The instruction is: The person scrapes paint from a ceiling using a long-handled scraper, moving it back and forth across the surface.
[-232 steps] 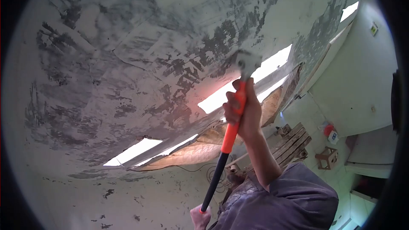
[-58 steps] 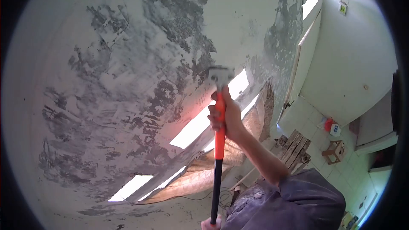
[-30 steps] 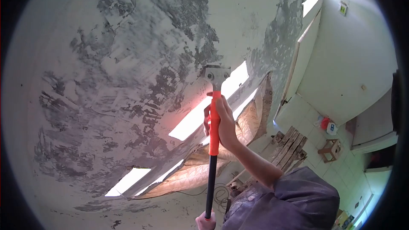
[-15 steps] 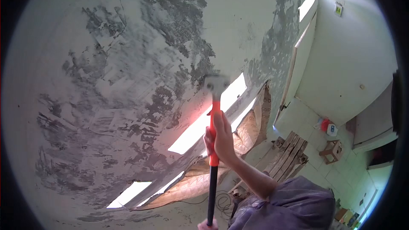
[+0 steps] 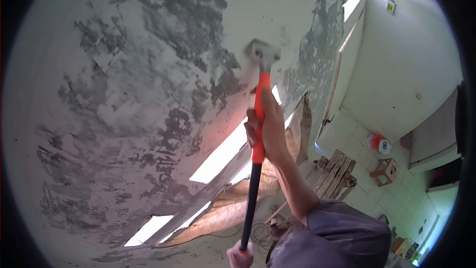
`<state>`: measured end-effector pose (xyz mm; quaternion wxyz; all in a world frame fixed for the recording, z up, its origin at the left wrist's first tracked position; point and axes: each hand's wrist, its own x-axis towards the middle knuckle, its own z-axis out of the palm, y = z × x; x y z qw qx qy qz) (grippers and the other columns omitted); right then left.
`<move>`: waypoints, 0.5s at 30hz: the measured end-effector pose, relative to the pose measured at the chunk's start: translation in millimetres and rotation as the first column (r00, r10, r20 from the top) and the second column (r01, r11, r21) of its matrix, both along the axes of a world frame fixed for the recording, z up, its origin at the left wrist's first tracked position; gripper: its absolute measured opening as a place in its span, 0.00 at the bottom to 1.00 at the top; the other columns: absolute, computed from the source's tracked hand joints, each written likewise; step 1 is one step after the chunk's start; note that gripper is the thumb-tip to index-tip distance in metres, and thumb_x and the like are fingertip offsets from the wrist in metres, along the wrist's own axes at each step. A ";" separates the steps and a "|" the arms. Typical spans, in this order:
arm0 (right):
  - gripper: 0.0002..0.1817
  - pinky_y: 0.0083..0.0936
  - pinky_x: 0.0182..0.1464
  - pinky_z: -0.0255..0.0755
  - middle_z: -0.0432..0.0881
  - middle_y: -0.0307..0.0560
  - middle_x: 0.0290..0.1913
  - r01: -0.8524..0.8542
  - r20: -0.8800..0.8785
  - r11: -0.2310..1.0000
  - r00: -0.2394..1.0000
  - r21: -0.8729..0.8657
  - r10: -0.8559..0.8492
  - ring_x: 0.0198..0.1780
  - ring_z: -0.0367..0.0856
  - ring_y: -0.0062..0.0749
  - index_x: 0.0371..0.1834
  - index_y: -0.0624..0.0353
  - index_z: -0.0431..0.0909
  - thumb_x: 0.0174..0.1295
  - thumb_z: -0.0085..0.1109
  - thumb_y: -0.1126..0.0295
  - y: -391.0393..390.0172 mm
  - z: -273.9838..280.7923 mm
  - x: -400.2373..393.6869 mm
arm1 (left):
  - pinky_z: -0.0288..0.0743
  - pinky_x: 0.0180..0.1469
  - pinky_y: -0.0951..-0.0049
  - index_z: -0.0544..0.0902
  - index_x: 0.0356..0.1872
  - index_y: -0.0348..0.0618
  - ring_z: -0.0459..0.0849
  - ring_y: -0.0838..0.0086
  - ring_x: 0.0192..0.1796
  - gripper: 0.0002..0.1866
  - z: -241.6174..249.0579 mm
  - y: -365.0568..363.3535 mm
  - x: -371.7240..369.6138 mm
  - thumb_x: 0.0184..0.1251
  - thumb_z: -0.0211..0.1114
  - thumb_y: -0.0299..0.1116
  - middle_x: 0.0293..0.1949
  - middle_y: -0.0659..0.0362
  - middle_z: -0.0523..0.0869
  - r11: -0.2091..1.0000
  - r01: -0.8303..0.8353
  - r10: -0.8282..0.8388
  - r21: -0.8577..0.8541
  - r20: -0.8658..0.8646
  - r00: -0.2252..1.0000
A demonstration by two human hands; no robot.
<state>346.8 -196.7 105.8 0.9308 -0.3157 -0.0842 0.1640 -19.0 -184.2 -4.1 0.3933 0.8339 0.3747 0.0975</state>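
A long-handled scraper (image 5: 257,144) with an orange grip, a black pole and a grey metal head stands nearly upright in view. One hand, which I take for my right hand (image 5: 266,124), is wrapped round the orange grip below the head. Lower down, my left hand (image 5: 240,255) closes on the bottom of the black pole. The blurred head lies over a pale patch of the ceiling (image 5: 258,10), beside dark, patchy areas where the surface coat is gone. Whether the blade touches the surface is unclear.
Bright windows (image 5: 220,154) with a hanging quilted cloth (image 5: 223,211) are behind the pole. On the tiled floor are a wooden plank platform (image 5: 336,174), a small wooden stool (image 5: 383,172) and a red and white item (image 5: 379,143). A door (image 5: 340,69) stands at the right.
The scraper head and the upper hand have moved up and slightly right, and the head has tilted. The lower hand has risen a little. The upper arm has lifted with them.
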 end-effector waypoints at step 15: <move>0.19 0.19 0.07 0.54 0.61 0.31 0.14 -0.113 -0.021 0.980 0.994 -0.166 0.112 0.08 0.59 0.17 0.50 0.54 0.67 0.77 0.45 0.49 10.4 -52.9 -50.8 | 0.60 0.22 0.68 0.75 0.16 0.39 0.65 0.82 0.21 0.22 -67.7 -40.6 -30.7 0.67 0.70 0.39 0.14 0.67 0.68 0.723 -0.349 0.363 -0.596 -0.102 0.926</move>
